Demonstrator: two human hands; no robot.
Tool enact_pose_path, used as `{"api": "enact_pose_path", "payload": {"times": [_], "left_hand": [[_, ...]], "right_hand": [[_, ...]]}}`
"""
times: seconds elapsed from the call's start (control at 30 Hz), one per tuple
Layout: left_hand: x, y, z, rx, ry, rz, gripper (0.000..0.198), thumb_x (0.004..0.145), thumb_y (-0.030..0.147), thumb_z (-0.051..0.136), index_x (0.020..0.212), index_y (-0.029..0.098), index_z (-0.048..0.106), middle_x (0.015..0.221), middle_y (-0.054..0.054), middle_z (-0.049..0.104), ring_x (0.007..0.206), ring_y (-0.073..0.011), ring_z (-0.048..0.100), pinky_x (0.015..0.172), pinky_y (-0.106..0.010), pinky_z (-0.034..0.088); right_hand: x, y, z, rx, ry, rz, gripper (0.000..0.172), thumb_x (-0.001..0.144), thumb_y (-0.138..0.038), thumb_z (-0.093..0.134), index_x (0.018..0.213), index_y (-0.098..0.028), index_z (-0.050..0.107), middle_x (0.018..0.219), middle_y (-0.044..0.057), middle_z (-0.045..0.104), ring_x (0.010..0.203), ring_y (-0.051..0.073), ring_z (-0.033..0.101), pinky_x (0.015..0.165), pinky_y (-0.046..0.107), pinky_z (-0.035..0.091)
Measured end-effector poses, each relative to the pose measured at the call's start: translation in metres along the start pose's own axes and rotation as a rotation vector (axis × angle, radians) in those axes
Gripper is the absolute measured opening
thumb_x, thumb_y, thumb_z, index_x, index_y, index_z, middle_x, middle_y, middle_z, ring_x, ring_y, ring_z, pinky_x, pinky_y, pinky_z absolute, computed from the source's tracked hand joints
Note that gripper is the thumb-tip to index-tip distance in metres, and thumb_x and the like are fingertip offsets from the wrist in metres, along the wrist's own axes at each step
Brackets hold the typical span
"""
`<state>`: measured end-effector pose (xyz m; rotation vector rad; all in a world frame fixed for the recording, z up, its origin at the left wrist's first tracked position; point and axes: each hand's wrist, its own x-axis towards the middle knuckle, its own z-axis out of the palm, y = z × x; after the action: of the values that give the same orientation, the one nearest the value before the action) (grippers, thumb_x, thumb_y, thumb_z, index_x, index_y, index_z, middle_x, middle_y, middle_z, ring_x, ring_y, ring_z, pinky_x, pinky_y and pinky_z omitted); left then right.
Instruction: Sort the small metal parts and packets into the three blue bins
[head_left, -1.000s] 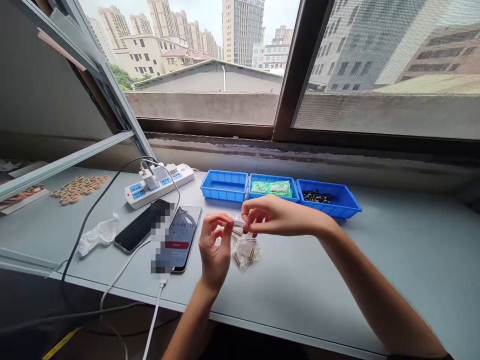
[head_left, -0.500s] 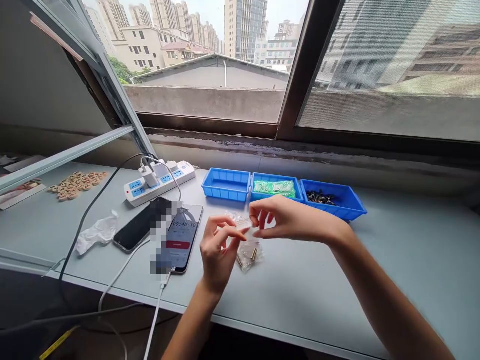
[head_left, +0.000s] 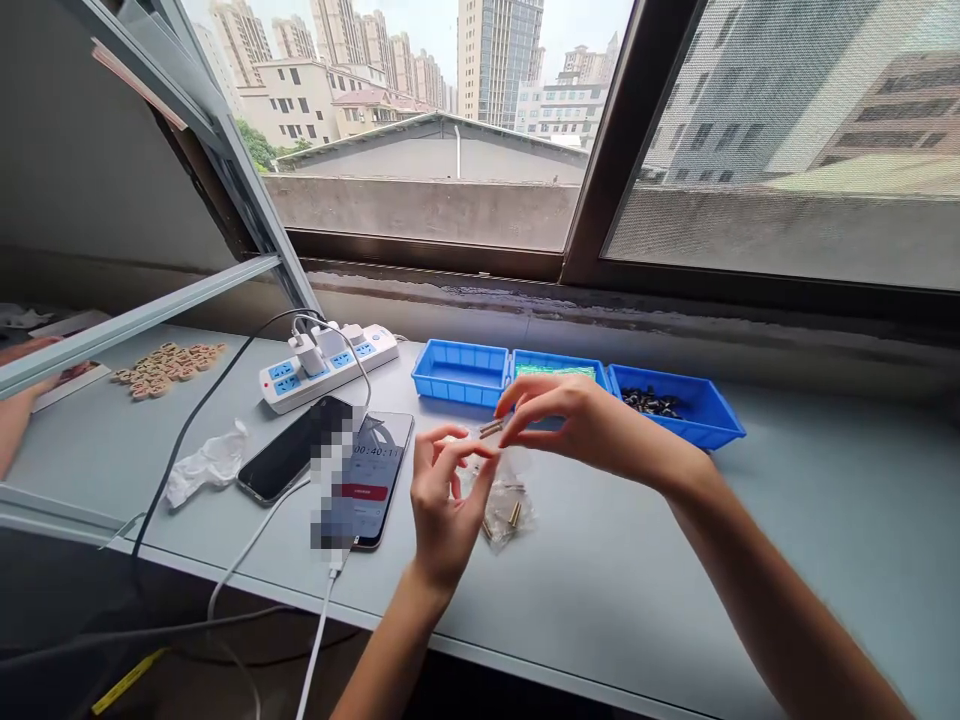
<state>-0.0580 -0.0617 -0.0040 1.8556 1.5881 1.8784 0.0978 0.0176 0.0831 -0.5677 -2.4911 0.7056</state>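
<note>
Upper bag (head_left: 486,433): clear, with brass-coloured pins (head_left: 493,427) showing through, at our fingertips over the table (head_left: 637,580), in front of the bins. We find its film hard to trace. Left hand (head_left: 446,505): thumb and index tip pinched together, apparently on the film. Right hand (head_left: 574,410): fingertips likewise pinched, reaching in from the right, apparently on the film too.

Progress, our judgement: pins already bagged, handling of the film under way. We cannot tell whether the mouth is sealed, so we leave what is left unscored.

Axis: these pins run roughly left to right, right ends slightly raised and pointing toward the right hand. We cannot make out any heads.

Lower bag (head_left: 501,537) rests on the table, nearer us; 1 of its pins stands out, steep, leaning up and right.

Beyond: 3 blue bins in a row: left bin (head_left: 459,388), middle bin (head_left: 559,358) with green contents, right bin (head_left: 716,415) with dark parts. Leftward: 2 phones (head_left: 382,440), strip (head_left: 341,362), tissue (head_left: 208,465).
</note>
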Motion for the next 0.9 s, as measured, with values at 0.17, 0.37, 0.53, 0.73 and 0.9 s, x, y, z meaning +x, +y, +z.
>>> {"api": "enact_pose_path", "payload": {"times": [0.17,0.37,0.53,0.73,0.9], "left_hand": [[0.001,0.004,0.001,-0.028,-0.009,-0.076,0.010,0.087,0.026,0.061,0.081,0.019,0.064,0.089,-0.004,0.056,0.064,-0.0080,0.053,0.044,-0.015,0.044],[0.000,0.007,0.001,-0.068,0.037,-0.163,0.006,0.087,0.023,0.054,0.092,0.020,0.055,0.089,-0.003,0.057,0.065,-0.0088,0.054,0.046,-0.015,0.042],[0.000,0.008,0.000,-0.119,0.027,-0.216,0.009,0.088,0.024,0.048,0.092,0.020,0.055,0.089,-0.003,0.057,0.069,-0.0111,0.055,0.051,-0.018,0.046],[0.000,0.007,0.001,-0.141,0.013,-0.218,0.011,0.088,0.025,0.046,0.092,0.021,0.055,0.089,-0.003,0.057,0.069,-0.0112,0.054,0.051,-0.018,0.045],[-0.001,0.007,0.000,-0.147,-0.012,-0.243,0.011,0.087,0.025,0.046,0.093,0.020,0.055,0.089,-0.004,0.056,0.070,-0.0117,0.053,0.051,-0.019,0.044]], "right_hand": [[0.005,0.006,0.001,0.183,-0.009,0.102,0.023,0.082,-0.041,0.069,0.077,-0.019,0.074,0.092,0.007,0.071,0.072,0.016,0.066,0.063,0.027,0.055],[0.012,0.033,0.001,0.449,-0.125,0.438,0.016,0.079,-0.031,0.069,0.084,-0.016,0.065,0.067,0.000,0.067,0.051,0.011,0.064,0.046,0.020,0.049],[0.015,0.060,0.006,0.417,0.081,0.677,0.024,0.077,-0.014,0.068,0.100,-0.017,0.061,0.061,-0.004,0.065,0.047,0.010,0.062,0.045,0.018,0.049],[0.025,0.073,0.015,0.461,0.306,0.592,0.017,0.083,-0.022,0.064,0.099,-0.016,0.066,0.082,0.004,0.073,0.061,0.013,0.070,0.049,0.019,0.054],[0.024,0.062,0.018,0.329,0.214,0.646,0.022,0.086,-0.021,0.061,0.106,-0.016,0.069,0.103,0.009,0.073,0.064,0.014,0.070,0.045,0.020,0.051]]}}
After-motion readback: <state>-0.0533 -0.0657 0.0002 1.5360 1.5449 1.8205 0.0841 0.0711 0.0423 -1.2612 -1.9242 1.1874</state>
